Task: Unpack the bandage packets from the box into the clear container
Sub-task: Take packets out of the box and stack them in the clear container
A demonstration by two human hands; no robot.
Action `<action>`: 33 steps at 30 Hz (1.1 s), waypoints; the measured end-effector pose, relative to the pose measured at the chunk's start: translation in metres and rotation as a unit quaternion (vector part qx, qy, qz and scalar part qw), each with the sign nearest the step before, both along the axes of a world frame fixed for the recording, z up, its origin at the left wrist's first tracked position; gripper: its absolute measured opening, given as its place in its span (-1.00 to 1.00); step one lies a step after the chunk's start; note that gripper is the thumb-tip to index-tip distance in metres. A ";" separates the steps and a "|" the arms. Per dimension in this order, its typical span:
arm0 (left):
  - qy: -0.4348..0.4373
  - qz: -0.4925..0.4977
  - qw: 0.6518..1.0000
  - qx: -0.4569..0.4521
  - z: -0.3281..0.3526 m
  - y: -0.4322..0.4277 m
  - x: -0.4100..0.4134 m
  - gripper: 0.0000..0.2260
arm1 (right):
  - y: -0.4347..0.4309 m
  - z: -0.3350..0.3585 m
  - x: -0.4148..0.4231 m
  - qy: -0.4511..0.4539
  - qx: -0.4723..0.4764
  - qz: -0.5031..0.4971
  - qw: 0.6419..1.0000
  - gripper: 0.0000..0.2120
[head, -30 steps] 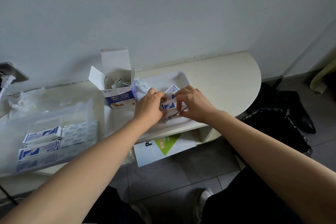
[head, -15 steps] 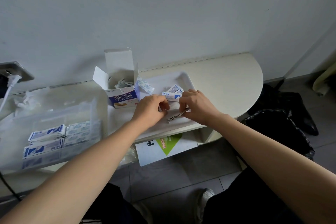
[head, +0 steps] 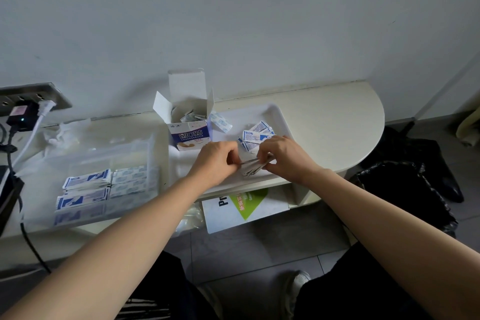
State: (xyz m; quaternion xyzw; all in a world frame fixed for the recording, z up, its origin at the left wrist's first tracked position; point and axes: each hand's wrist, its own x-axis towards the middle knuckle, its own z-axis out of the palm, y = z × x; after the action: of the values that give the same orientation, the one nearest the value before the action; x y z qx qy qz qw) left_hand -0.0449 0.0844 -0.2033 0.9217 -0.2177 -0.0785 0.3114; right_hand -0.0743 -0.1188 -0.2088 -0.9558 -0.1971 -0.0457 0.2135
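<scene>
An open blue-and-white bandage box (head: 190, 135) stands at the back left of a white tray (head: 281, 118), with several packets inside. Loose packets (head: 255, 135) lie on the tray behind my hands, and one more (head: 220, 122) leans by the box. My left hand (head: 214, 161) and my right hand (head: 284, 156) meet over the tray's front and pinch a thin stack of packets (head: 253, 166) between them. The clear container (head: 85, 163) sits to the left with rows of packets (head: 104, 186) laid flat inside.
The tray and container rest on a cream shelf (head: 337, 122) against a grey wall. A wall socket with plugs and cables (head: 23, 112) is at far left. A white-and-green box (head: 244, 205) sits under the shelf. Black bags (head: 405, 182) lie on the floor to the right.
Both hands have drawn back toward the tray's front edge with the gathered stack, leaving the loose packets behind them uncovered. The view has shifted slightly.
</scene>
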 end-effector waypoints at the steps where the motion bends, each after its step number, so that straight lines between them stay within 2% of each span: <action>1: 0.012 0.015 1.000 -0.011 0.001 0.000 0.000 -0.77 | 0.001 0.000 0.000 0.006 0.005 -0.003 1.000 -0.84; 8: 0.103 0.085 0.989 -0.056 0.000 0.004 0.006 -0.81 | 0.000 0.000 -0.001 0.040 0.025 -0.003 0.999 -0.86; 16: 0.124 0.056 0.991 -0.021 0.002 0.000 0.004 -0.88 | 0.005 0.003 0.002 0.015 0.025 0.007 1.000 -0.84; 20: 0.097 0.008 0.994 0.039 0.007 -0.001 -0.001 -0.81 | 0.021 0.003 0.008 0.068 0.004 -0.023 0.997 -0.90; 27: 0.025 0.016 0.997 0.077 0.010 0.019 -0.004 -0.68 | 0.048 0.000 0.009 0.069 0.048 -0.047 0.995 -0.70; 31: -0.039 0.040 0.992 0.109 0.007 0.021 -0.008 -0.82 | 0.052 0.000 0.009 0.067 0.032 -0.053 0.996 -0.65; 33: -0.046 0.042 0.992 0.112 0.006 0.023 -0.010 -0.80 | 0.045 -0.002 0.009 0.067 0.022 -0.047 0.996 -0.68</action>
State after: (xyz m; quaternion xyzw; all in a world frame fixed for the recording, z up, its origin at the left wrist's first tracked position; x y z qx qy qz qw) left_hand -0.0545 0.1071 -0.1971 0.9617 -0.1824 -0.0471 0.1990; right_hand -0.0656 -0.0738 -0.2105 -0.9599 -0.1361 0.0039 0.2450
